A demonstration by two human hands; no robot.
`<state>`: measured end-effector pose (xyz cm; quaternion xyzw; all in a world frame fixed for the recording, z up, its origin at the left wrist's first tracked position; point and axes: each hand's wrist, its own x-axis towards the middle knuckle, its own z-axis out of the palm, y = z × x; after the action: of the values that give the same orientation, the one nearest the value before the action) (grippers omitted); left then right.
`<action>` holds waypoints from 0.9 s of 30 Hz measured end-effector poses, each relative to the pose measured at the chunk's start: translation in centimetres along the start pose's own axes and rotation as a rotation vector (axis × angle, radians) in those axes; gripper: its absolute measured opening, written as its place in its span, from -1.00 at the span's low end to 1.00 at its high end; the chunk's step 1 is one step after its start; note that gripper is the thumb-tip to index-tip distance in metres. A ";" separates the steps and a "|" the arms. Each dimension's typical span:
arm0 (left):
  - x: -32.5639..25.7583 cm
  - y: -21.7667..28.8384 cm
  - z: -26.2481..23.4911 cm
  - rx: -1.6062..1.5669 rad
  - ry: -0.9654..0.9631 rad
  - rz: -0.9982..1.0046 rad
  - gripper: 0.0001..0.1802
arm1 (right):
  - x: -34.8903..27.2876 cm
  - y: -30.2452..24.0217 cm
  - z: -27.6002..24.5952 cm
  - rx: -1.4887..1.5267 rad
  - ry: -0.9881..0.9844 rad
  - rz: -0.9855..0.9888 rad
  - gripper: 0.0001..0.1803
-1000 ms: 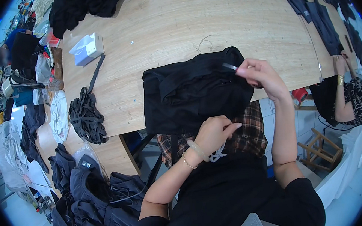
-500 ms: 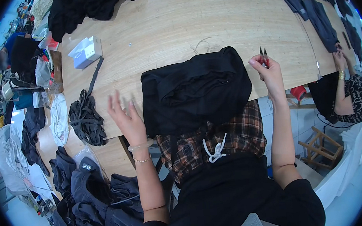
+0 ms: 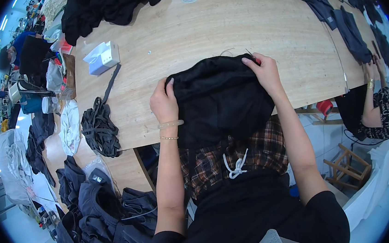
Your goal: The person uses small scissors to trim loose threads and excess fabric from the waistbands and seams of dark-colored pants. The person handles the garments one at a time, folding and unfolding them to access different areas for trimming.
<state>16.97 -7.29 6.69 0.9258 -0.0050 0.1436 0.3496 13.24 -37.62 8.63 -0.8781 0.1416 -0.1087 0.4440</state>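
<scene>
A black garment (image 3: 223, 103) lies across the near edge of the table and over my lap, its far edge drawn out between both hands. At its far left corner, my left hand (image 3: 163, 100) is closed on the cloth, thumb on top. My right hand (image 3: 265, 72) pinches the far right corner between thumb and fingers. Tucked in that same hand are small thread snips (image 3: 257, 61) with red handles, their dark tips pointing away from me; the fingers partly hide them. Just beyond the cloth lie loose thread ends (image 3: 227, 51).
On the wooden table (image 3: 205, 28) stand a tissue box (image 3: 102, 59) and a heap of dark strips (image 3: 99, 130) at left. Black cloth (image 3: 120, 7) is piled at the far side. Dark garments (image 3: 105, 212) hang at lower left. A co-worker's arm (image 3: 369, 101) and a wooden stool (image 3: 348, 166) are at right.
My left hand has moved right and taken hold of the garment's left corner. My right hand has come in leftward with the snips and gripped the right corner. The cloth's folded opening is now spread flatter.
</scene>
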 end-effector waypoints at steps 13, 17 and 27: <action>-0.8 0.1 0.2 0.038 -0.054 0.017 -0.74 | -1.0 0.0 -0.1 -0.035 -0.048 -0.119 -0.69; -0.9 0.3 -0.1 0.034 -0.086 0.015 -0.74 | -1.5 -3.6 -0.6 -0.065 -0.088 -0.237 -0.66; -1.0 0.2 0.3 0.065 -0.086 0.013 -0.73 | 1.8 -3.8 4.3 -0.329 -0.229 -0.256 -0.84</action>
<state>16.04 -7.71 6.34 0.9420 -0.0212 0.1057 0.3179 16.88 -32.93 9.34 -0.9559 -0.0063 -0.0391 0.2909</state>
